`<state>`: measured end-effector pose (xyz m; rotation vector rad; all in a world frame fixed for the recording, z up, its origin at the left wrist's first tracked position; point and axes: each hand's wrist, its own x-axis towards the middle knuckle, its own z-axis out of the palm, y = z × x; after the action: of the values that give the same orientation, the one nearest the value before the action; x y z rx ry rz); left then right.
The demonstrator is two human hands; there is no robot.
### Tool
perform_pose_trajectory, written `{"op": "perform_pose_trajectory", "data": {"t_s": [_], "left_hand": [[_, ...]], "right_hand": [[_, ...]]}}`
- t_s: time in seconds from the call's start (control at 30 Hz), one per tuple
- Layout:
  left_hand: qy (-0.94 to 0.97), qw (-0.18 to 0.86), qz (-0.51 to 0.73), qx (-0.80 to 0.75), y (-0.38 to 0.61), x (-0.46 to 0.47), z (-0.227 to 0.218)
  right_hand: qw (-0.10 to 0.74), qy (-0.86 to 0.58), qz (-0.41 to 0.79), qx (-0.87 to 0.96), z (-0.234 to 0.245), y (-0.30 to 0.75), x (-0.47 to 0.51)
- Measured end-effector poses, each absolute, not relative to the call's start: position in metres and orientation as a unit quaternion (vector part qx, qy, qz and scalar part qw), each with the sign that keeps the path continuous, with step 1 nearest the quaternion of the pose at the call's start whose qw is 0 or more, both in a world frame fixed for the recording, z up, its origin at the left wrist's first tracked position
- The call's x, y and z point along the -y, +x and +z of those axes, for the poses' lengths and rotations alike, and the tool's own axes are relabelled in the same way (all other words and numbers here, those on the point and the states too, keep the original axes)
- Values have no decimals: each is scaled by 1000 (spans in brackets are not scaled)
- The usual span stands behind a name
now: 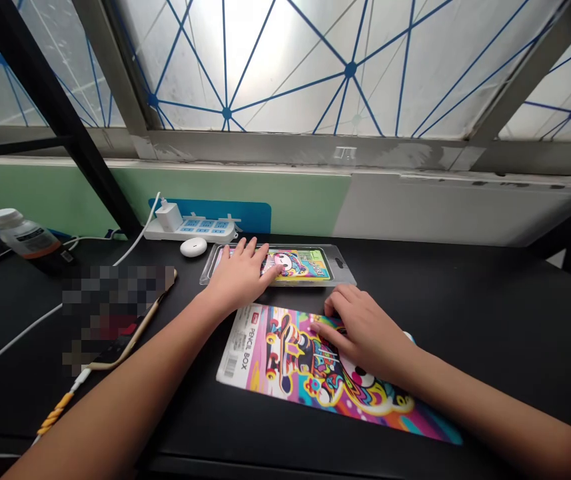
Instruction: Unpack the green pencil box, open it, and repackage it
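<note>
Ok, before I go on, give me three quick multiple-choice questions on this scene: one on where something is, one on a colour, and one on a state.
1. What is the left hand resting on?
A. The white power strip
B. The clear plastic blister pack
C. The round white object

2. What colour is the bottle's cap?
A. White
B. Blue
C. Green

3. How is the right hand placed on the printed PENCIL BOX card?
A. Lifting it off the table
B. Hovering above it, not touching
C. Resting on it

Answers:
1. B: the hand lies across the pack.
2. A: the cap shows white at the far left.
3. C: the card lies flat on the table under the hand.
</note>
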<state>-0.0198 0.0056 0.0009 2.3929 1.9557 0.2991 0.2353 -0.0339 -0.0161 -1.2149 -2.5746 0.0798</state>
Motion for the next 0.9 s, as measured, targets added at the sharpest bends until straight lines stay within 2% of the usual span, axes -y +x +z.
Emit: {"op": "perform_pose_trajectory", "data": {"t_s": [0.17, 0.33, 0.47, 0.57, 0.77, 0.9], "left_hand": [[769, 31, 98, -631, -21, -4, 3], [773, 63, 85, -625, -26, -1, 6], [791, 85, 81, -600, -30, 2, 10], [804, 100, 89, -580, -30, 5, 13], [808, 57, 143, -568, -20, 12, 18], [811, 42, 172, -558, -14, 15, 16]], "right_hand": [[156, -453, 64, 875, -3, 239, 37], [157, -536, 40, 828, 23, 290, 7], [100, -594, 109, 790, 21, 337, -34], [88, -593, 147, 787, 12, 347, -48], [179, -543, 142, 808, 9, 310, -26], [134, -540, 186, 810, 7, 297, -18]]}}
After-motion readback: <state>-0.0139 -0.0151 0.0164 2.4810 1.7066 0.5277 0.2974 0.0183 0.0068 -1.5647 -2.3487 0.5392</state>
